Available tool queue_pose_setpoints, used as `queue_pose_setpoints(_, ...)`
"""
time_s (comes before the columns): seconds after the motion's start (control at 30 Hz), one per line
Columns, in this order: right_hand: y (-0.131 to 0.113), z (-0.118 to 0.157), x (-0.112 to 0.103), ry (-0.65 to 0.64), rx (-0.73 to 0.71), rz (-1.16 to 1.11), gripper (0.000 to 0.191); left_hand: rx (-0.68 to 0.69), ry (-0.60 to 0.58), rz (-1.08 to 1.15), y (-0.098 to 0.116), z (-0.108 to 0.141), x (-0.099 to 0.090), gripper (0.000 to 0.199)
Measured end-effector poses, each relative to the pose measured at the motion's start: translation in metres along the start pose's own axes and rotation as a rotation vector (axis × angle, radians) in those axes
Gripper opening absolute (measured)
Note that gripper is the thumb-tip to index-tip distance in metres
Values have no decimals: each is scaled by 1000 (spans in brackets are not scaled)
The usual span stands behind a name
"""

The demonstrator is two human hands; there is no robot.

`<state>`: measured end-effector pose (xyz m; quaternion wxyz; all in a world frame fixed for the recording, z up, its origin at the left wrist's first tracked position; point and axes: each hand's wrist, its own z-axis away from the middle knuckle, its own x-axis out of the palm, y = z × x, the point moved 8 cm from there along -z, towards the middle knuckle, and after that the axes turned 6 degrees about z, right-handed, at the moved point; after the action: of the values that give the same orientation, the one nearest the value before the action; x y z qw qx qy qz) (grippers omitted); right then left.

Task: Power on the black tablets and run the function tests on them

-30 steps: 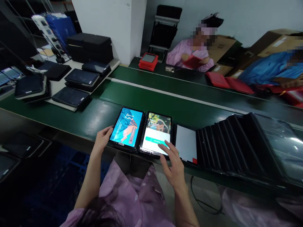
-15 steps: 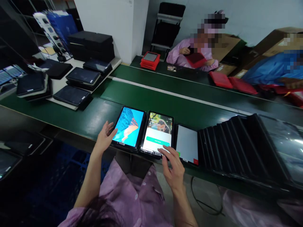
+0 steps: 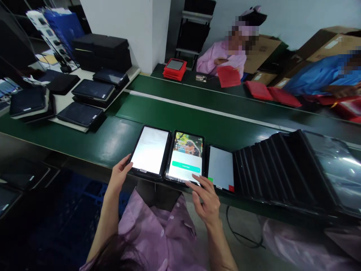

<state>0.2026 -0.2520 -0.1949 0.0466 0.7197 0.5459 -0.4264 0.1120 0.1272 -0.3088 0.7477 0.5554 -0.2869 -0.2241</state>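
Three tablets lie side by side at the bench's near edge. The left tablet (image 3: 149, 149) has a blank white screen. My left hand (image 3: 119, 174) grips its lower left edge, thumb on the bezel and fingers along the side. On the middle tablet (image 3: 186, 152) a photo sits above a green button. My right hand (image 3: 205, 195) is over its lower right part, fingers spread and stretched out; whether a fingertip touches the glass I cannot tell. The right tablet (image 3: 221, 167) shows a pale grey screen with green and red lower corners.
A long row of leaning dark tablets (image 3: 270, 169) stands to the right. More tablets (image 3: 93, 90) are stacked at the left on a pale board. Across the green bench (image 3: 158, 101), a person in pink (image 3: 208, 62) handles a red sleeve (image 3: 229, 76); another wears blue (image 3: 310, 75).
The left tablet's screen went from a blue picture to white. My left hand has closed in on that tablet's edge. The right hand stays over the middle tablet. The view has shifted slightly.
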Motion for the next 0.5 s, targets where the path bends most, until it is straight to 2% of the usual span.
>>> queue_pose_setpoints(0.2,5,0,11,-55,-13,45,47,16,-89,-52,-2,6,3,97)
queue_pose_setpoints(0.5,14,-9,15,-20,54,96,50,4,-81,-55,-3,8,2,99)
